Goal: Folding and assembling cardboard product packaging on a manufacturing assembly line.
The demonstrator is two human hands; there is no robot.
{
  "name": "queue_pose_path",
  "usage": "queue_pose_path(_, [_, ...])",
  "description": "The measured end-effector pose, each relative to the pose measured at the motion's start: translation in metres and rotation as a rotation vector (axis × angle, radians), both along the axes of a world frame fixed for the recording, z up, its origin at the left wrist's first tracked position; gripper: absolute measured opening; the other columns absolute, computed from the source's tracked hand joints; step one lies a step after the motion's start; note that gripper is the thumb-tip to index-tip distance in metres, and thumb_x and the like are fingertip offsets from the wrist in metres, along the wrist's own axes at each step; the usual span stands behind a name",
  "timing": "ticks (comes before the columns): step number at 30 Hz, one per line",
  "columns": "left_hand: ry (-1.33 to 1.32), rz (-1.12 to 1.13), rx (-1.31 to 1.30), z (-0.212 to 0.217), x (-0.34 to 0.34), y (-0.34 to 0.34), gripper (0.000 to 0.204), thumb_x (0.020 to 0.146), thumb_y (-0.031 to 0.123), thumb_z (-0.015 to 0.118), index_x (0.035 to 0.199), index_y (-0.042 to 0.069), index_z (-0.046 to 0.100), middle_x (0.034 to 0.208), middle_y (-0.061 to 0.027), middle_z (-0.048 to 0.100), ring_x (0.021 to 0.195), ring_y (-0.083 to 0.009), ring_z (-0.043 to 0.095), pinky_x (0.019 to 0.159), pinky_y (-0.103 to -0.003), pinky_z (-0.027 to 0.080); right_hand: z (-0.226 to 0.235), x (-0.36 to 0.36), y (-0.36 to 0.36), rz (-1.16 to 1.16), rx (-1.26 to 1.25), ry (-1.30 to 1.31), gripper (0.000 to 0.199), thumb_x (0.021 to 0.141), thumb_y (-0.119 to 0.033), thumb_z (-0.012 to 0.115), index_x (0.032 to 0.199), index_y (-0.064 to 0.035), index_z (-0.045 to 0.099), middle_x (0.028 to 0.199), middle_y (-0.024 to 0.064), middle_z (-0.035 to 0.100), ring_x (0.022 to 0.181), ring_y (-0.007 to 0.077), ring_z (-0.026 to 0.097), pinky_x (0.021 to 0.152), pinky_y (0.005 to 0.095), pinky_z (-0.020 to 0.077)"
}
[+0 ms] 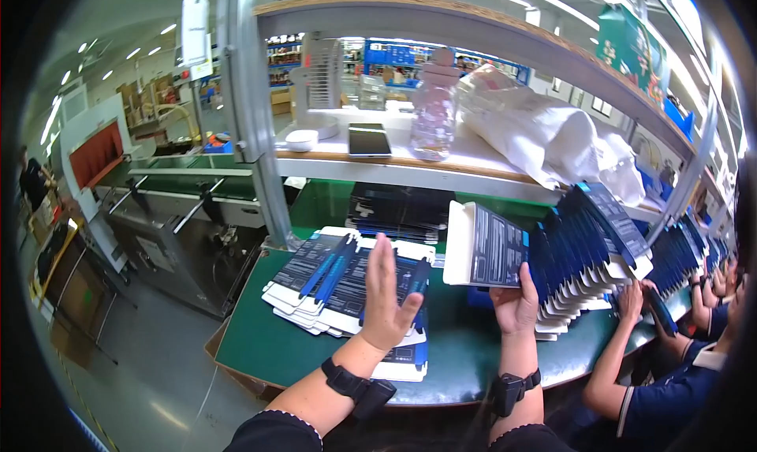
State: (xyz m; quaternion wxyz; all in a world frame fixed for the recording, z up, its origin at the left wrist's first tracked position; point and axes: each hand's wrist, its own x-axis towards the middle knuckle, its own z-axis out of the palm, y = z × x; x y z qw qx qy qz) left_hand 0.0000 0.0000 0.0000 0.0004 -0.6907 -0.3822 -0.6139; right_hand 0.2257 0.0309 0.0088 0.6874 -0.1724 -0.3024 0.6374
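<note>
My right hand (516,304) grips the lower edge of a dark printed carton (497,251), with the thumb on its front. The carton stands upright, a white panel or flap showing along its left side. My left hand (385,298) is raised to the left of it, fingers stretched out and holding nothing. Beneath and behind that hand lies a spread of flat dark cartons (311,264) with white flaps and blue strips. Right of the held carton leans a fanned row of similar cartons (572,247), their white flaps pointing toward me.
The green table (260,326) ends at the left, beside a conveyor machine (185,251). More dark cartons (402,207) lie under the shelf (394,164), which holds a phone (369,140), a clear bottle (434,109) and white bags (528,125). Co-workers' hands (628,300) are close on the right.
</note>
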Motion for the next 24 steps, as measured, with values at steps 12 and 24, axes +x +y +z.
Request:
queue_pose_path(12, [0.189, -0.04, -0.219, -0.027, 0.002, 0.012, 0.03, 0.081, 0.026, 0.061, 0.102, 0.004, 0.065, 0.117, -0.015, 0.054, 0.117, -0.0325, 0.045, 0.098, -0.042, 0.035, 0.001, 0.018, -0.067, 0.28, -0.15, -0.25, 0.037, 0.09, -0.027, 0.051, 0.109, 0.0048, 0.053, 0.098, 0.0156, 0.063, 0.086, 0.024, 0.064, 0.078, 0.0342, 0.0517])
queue_pose_path(24, [0.505, -0.108, -0.474, -0.033, 0.005, 0.004, 0.05, 0.071, 0.024, 0.07, 0.117, 0.008, 0.057, 0.132, -0.0237, 0.039, 0.127, -0.0398, 0.032, 0.108, -0.05, 0.018, 0.046, 0.166, -0.271, 0.479, -0.913, -1.521, 0.027, 0.074, -0.025, 0.073, 0.087, -0.0038, 0.062, 0.072, -0.0026, 0.059, 0.061, 0.0065, 0.051, 0.053, 0.021, 0.0398])
